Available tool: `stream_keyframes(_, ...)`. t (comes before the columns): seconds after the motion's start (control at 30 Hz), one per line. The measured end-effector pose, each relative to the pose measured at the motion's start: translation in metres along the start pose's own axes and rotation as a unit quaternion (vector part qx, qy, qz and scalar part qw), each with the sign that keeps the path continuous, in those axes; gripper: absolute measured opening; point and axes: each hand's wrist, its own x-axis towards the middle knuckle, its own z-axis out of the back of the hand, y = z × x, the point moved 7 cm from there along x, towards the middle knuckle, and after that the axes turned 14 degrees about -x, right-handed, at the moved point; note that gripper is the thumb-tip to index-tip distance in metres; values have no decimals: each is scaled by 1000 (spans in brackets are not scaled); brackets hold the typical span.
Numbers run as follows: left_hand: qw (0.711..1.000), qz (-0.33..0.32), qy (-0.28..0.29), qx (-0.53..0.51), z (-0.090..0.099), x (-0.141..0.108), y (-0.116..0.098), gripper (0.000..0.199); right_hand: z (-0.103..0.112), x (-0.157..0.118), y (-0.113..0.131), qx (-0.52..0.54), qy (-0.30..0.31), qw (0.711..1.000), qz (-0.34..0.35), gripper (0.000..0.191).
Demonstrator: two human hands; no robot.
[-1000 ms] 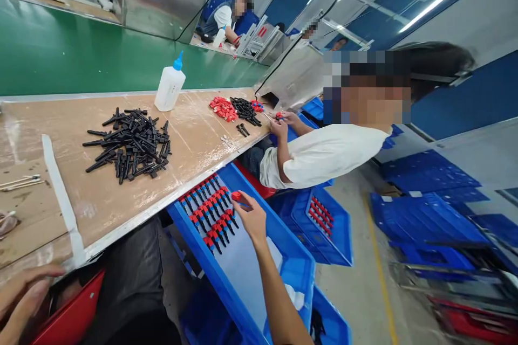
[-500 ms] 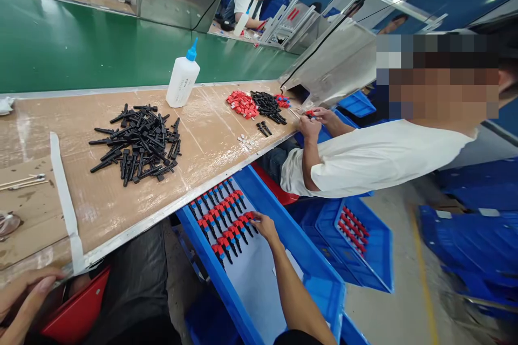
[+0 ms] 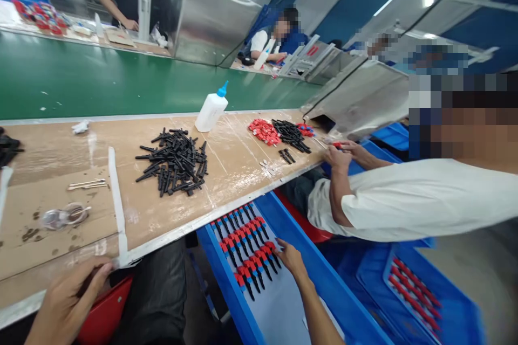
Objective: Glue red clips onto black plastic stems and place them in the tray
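My right hand (image 3: 292, 260) reaches into a blue crate (image 3: 324, 275), its fingertips at the end of the nearest row of red and black parts (image 3: 259, 264). Whether those fingers grip the last part is hard to tell. The parts lie in rows on a pale sheet (image 3: 279, 310). My left hand (image 3: 76, 294) is at the table's front edge, thumb and fingers curled toward each other, near the lower end of a white strip (image 3: 117, 205). Anything between its fingers is hidden. A heap of black parts (image 3: 176, 159) lies on the table.
A white bottle with a blue cap (image 3: 211, 110) stands behind the heap. Cotton swabs (image 3: 87, 184) and a small clear cup (image 3: 52, 219) lie on cardboard at left. At right a person (image 3: 404, 199) works beside red parts (image 3: 264, 132); another crate (image 3: 457, 291) stands lower right.
The view has swung left, so the table and crate appear further right and lower. More of the table's left side shows. My right hand remains by the row's end; my left hand shows more fully.
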Motion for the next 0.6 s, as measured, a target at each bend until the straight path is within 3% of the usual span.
stream_keyframes(0.07,1000,-7,21,-12,-5,2,-7,24,28,-3,38,24,-72,997,24,32)
stream_keyframes(0.17,999,-5,27,-31,-8,5,-16,23,67,-20,120,77,-167,977,107,47)
stream_keyframes(0.27,998,19,40,-54,-9,2,-21,24,84,-48,223,108,-170,948,245,43)
stream_keyframes(0.37,994,33,46,-91,-2,-9,-22,26,85,-69,311,114,-142,918,352,44)
stream_keyframes(0.47,992,38,30,-118,14,-27,-19,26,83,-69,366,123,-143,903,385,45)
stream_keyframes(0.6,988,56,-19,-140,36,-55,-7,27,74,-55,408,106,-140,896,408,51)
